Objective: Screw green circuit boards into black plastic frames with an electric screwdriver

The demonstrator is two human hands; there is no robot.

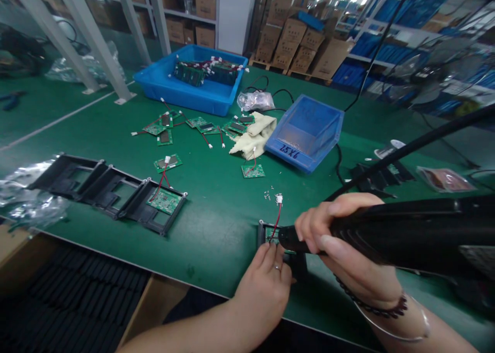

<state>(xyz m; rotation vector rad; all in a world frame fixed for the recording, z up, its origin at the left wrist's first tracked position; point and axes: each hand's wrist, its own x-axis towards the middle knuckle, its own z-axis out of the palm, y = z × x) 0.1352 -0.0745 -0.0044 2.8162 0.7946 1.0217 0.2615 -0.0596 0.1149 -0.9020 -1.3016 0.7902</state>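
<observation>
While a warehouse of stacked cardboard boxes (294, 38) and metal shelving fills the background, a person works at a wide green table (216, 208).

Largest on the table are a blue tray (185, 87) of wired circuit boards at the far side and a tilted blue bin (305, 131) near a cream cloth (255, 133); loose green boards (168, 162) lie scattered between them. A row of black plastic frames (104, 188) sits to the left. At the near edge, the right hand (348, 250) is clamped around a black electric screwdriver (406, 234), its tip over a small black frame (280, 244) holding a board with a red wire. The left hand (263, 286) rests fingertips on that frame, steadying it.
</observation>
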